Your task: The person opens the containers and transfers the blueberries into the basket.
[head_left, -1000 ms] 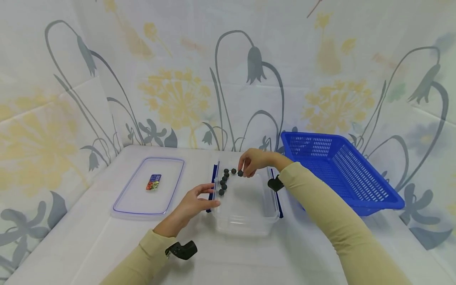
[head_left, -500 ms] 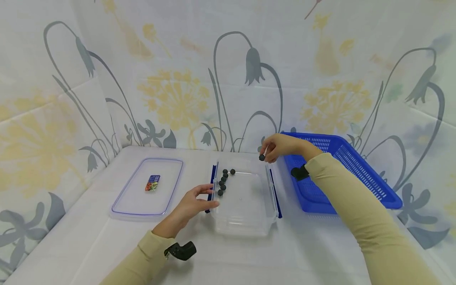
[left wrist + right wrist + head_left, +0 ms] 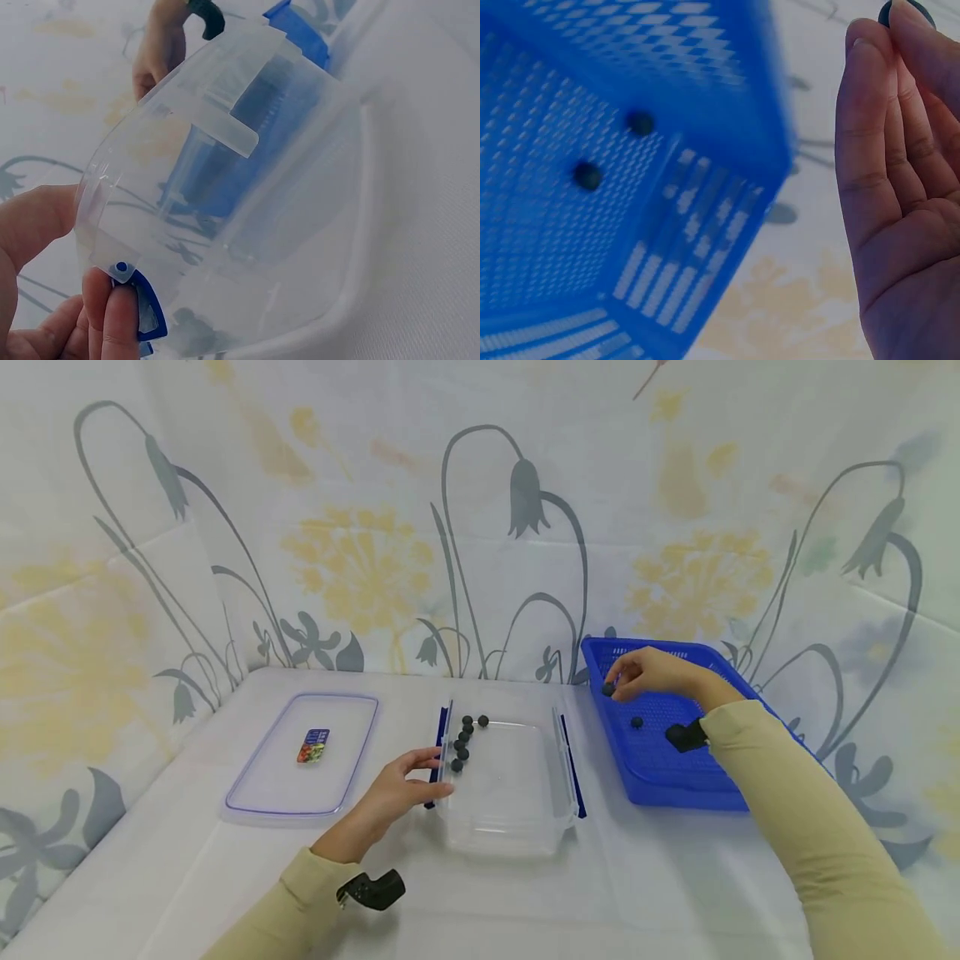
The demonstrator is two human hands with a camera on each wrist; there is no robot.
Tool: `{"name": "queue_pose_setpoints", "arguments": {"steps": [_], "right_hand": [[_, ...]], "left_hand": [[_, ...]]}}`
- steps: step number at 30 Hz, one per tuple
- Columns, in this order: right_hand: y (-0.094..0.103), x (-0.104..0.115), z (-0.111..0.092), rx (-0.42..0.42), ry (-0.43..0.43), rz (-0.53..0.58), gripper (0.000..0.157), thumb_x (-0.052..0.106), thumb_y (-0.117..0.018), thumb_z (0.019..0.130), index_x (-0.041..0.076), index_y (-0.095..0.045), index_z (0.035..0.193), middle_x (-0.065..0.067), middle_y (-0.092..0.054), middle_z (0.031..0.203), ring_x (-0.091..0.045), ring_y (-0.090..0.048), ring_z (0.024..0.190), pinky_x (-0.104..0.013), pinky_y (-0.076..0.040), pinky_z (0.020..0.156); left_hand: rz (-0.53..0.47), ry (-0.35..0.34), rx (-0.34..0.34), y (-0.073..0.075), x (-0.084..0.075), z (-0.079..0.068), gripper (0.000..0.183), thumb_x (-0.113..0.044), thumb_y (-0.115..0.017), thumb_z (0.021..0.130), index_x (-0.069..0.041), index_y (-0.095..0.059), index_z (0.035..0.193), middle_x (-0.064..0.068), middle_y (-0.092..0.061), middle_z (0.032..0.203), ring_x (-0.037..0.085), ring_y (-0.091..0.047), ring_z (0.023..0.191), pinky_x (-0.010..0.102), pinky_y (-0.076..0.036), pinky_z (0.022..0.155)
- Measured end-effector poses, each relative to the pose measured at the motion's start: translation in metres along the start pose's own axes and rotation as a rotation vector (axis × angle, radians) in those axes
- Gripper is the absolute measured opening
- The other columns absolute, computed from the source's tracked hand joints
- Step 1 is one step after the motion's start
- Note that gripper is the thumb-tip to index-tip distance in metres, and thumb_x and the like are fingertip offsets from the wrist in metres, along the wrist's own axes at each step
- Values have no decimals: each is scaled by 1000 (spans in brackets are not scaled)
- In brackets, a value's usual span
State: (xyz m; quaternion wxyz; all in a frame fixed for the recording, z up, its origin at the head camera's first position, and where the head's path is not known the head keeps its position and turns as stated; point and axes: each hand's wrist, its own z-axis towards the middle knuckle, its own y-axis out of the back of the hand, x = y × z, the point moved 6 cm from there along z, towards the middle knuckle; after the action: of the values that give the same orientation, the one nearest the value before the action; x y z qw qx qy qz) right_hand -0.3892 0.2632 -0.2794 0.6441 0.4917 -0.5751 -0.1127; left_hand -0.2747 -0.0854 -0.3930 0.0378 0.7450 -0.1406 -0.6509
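Note:
My right hand (image 3: 648, 675) pinches a small dark ball (image 3: 608, 690) between thumb and fingertips, above the left part of the blue basket (image 3: 637, 785). In the right wrist view, two more dark balls (image 3: 587, 176) lie inside that basket. My left hand (image 3: 397, 789) holds the left side of a clear plastic container (image 3: 510, 835). Its thumb is at the rim and its fingers are by the dark blue latch (image 3: 148, 307) in the left wrist view. Several dark balls (image 3: 462, 754) lie along the container's left side, with one at its far end.
A clear lid (image 3: 277, 789) with a blue seal and a coloured label (image 3: 313, 746) lies flat left of the container. Another blue latch (image 3: 573, 764) hangs open on the container's right side. A patterned cloth (image 3: 480, 527) rises behind the white table (image 3: 465, 910).
My right hand has lifted a dark ball from the container's far end and carried it right, over the blue basket. The left hand keeps its hold on the container.

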Motion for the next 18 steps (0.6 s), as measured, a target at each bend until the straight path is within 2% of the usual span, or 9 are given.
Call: {"name": "queue_pose_setpoints", "arguments": {"steps": [6, 9, 18], "right_hand": [[4, -40, -20, -31, -38, 10, 30, 11, -68, 84, -5, -58, 107, -8, -65, 83, -21, -62, 79, -40, -49, 78], [6, -58, -30, -48, -77, 30, 33, 11, -67, 85, -7, -56, 110, -10, -65, 85, -23, -62, 82, -43, -48, 80], [7, -90, -42, -106, -138, 93, 37, 6, -65, 85, -15, -51, 113, -7, -65, 84, -20, -63, 80, -41, -50, 77]], "left_hand": [[-5, 7, 3, 0, 4, 0, 61, -16, -76, 78, -13, -50, 133, 7, -52, 126, 23, -54, 97, 44, -42, 87], [-7, 9, 9, 0, 5, 0, 61, -16, -76, 78, -14, -49, 133, 7, -52, 126, 23, -55, 96, 43, -42, 86], [-26, -1, 15, 1, 1, -1, 63, -17, -76, 78, -13, -49, 134, 8, -52, 126, 22, -55, 95, 43, -42, 86]]}}
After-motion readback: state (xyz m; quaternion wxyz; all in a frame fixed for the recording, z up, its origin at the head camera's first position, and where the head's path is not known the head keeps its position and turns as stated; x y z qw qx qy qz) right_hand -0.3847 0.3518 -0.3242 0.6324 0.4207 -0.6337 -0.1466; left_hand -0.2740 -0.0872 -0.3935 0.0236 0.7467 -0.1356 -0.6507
